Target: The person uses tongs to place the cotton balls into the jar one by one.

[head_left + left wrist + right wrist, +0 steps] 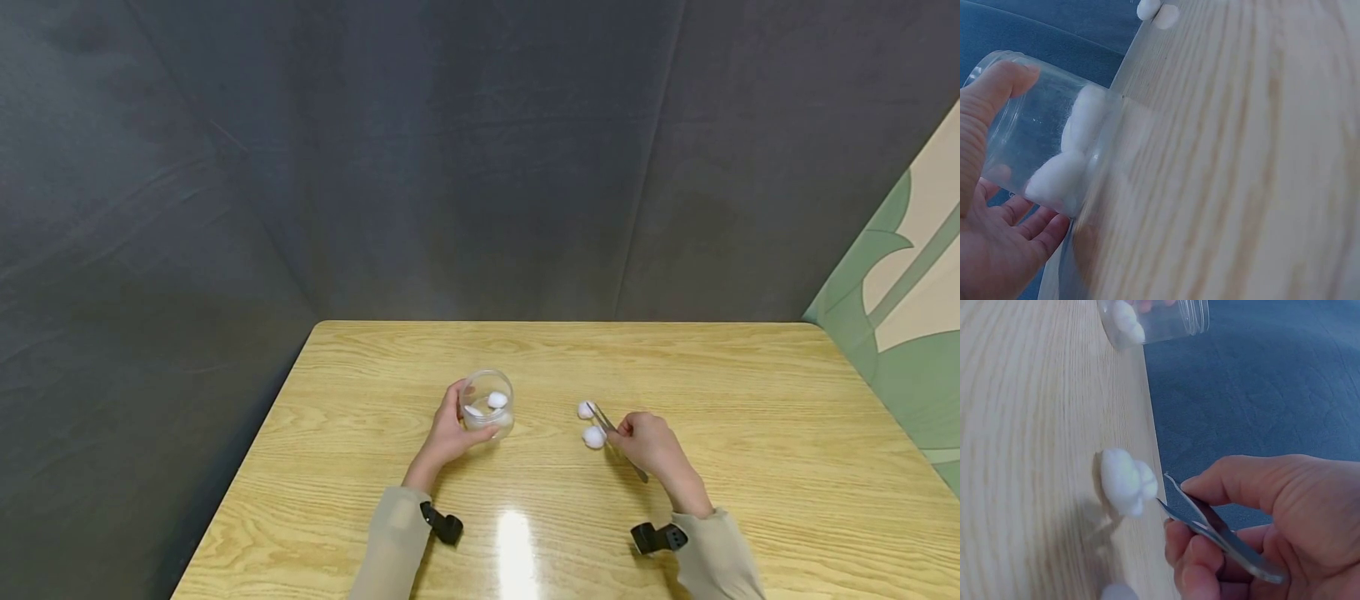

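My left hand (452,435) grips a clear plastic jar (487,406) round its side, thumb on one side and fingers on the other. White cotton balls (1063,178) lie at the bottom of the jar. In the right hand (651,446) a pair of metal tweezers (1215,532) is pinched between thumb and fingers, its tips apart. Those tips point at a cotton ball (1124,481) on the table, close to it in the right wrist view. A second loose cotton ball (594,437) lies nearer to me, beside the tweezers.
The wooden table (360,367) ends at a dark cloth backdrop (480,167) behind and to the left. A green and beige patterned surface (892,333) borders it at the right. Both wrists wear small black cameras on straps (658,538).
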`<control>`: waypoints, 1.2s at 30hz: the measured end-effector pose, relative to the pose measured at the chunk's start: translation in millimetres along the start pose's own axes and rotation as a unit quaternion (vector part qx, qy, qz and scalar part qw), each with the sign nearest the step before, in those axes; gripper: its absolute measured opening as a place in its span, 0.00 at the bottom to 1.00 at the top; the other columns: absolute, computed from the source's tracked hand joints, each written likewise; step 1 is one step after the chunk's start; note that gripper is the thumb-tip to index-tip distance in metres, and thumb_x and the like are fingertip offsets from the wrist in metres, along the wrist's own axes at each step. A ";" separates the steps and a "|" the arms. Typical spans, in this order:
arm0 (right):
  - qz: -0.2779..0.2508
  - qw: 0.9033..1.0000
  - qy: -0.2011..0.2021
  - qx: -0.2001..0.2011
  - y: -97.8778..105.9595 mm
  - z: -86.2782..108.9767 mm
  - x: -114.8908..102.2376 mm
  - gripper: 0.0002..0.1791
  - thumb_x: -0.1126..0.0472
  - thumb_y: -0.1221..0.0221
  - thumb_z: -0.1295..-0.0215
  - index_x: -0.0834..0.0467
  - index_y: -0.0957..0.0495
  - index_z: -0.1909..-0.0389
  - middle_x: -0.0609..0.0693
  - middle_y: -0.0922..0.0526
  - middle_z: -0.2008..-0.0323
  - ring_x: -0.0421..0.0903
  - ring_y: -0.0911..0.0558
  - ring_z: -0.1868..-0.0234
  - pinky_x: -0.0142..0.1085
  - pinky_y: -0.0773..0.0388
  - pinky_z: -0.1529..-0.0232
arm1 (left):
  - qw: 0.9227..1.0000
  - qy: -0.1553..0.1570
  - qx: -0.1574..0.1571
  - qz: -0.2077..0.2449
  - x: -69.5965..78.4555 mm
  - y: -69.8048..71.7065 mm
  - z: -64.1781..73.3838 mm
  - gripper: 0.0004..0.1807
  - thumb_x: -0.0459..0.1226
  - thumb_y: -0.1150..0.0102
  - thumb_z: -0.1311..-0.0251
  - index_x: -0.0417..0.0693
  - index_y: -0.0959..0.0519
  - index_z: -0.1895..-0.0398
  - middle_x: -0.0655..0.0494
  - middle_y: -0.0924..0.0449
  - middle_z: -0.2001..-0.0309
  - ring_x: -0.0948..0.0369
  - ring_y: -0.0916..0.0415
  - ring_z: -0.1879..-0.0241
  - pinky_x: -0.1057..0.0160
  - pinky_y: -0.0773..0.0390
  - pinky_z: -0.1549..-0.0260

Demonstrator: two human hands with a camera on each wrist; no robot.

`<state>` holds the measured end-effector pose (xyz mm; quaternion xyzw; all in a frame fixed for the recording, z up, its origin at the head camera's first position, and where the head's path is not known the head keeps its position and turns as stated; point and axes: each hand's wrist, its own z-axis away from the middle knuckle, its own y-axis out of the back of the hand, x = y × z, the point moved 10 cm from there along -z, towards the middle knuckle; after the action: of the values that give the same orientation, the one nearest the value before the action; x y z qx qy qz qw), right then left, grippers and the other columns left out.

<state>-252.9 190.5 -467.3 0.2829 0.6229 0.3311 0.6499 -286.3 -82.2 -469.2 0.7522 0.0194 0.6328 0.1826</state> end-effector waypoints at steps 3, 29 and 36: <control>-0.001 1.000 -0.002 -0.004 -1.3 -0.4 0.4 0.14 0.63 0.40 0.42 0.61 0.29 0.83 0.46 0.32 0.86 0.41 0.34 0.84 0.34 0.37 0.82 | 1.000 -0.001 0.001 -0.003 0.0 0.0 -0.3 0.44 0.29 0.31 0.54 0.31 0.45 0.35 0.30 0.39 0.39 0.38 0.41 0.39 0.44 0.38 0.46; 0.017 1.000 0.016 -0.005 -8.6 -5.2 -3.7 0.14 0.63 0.39 0.43 0.59 0.29 0.85 0.45 0.31 0.87 0.41 0.34 0.85 0.34 0.37 0.81 | 1.000 0.000 -0.001 -0.004 -0.6 0.3 -0.6 0.44 0.30 0.31 0.53 0.32 0.45 0.34 0.31 0.39 0.38 0.39 0.41 0.39 0.45 0.37 0.47; 0.002 1.000 0.013 0.009 -4.0 -3.8 -6.2 0.11 0.65 0.40 0.43 0.60 0.27 0.82 0.46 0.29 0.85 0.41 0.33 0.85 0.34 0.36 0.82 | 1.000 0.000 -0.003 -0.005 -0.7 0.2 -0.3 0.44 0.30 0.31 0.53 0.32 0.45 0.34 0.31 0.39 0.38 0.39 0.40 0.40 0.46 0.36 0.48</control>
<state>-256.4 183.0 -466.8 0.2852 0.6337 0.3308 0.6385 -286.8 -82.5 -469.8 0.7519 0.0211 0.6317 0.1875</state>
